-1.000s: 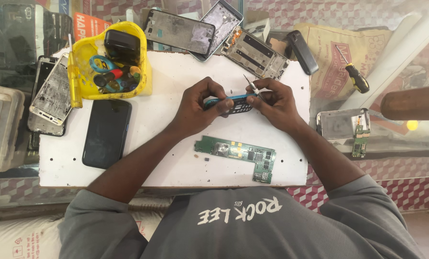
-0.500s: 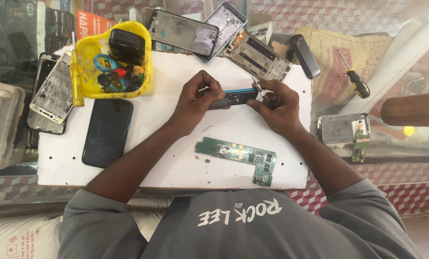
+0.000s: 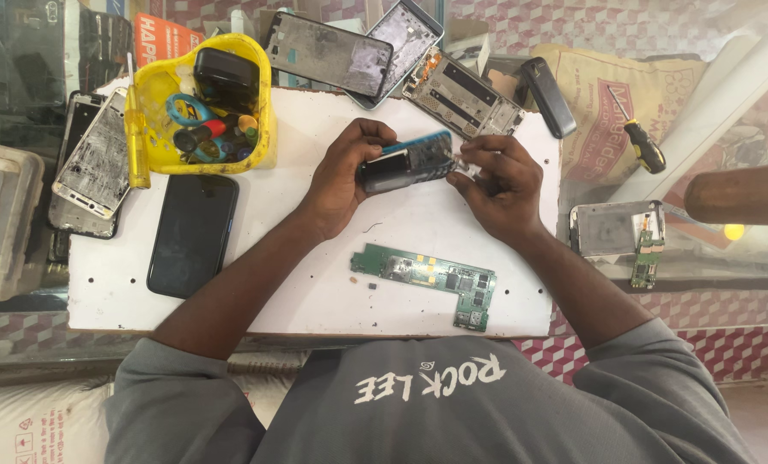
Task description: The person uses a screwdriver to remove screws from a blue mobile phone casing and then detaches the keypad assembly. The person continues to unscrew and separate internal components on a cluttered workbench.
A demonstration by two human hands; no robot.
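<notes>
- Left hand [image 3: 342, 176]: fingers curled and pressed around the dark end of a small phone body [image 3: 405, 163], which is gripped from the side.
- Small phone body: blue-edged, held level just above the far middle of the white work board [image 3: 298, 283], between both hands.
- Right hand [image 3: 502, 185]: fingertips pinched together at the other end of the phone body; whether a tool is held there cannot be told.
- Green circuit board [image 3: 431, 279]: laid flat on the white board, near the front edge, apart from both hands.
- Black phone [image 3: 193, 234]: laid face up on the board's left part.
- Yellow tray [image 3: 259, 137]: set at the far left corner, filled with small tools and a black case.
- 3 stripped phone frames [image 3: 463, 93]: laid along the far edge.
- Screwdriver [image 3: 635, 137]: black and yellow handle, laid on a brown bag at right.
</notes>
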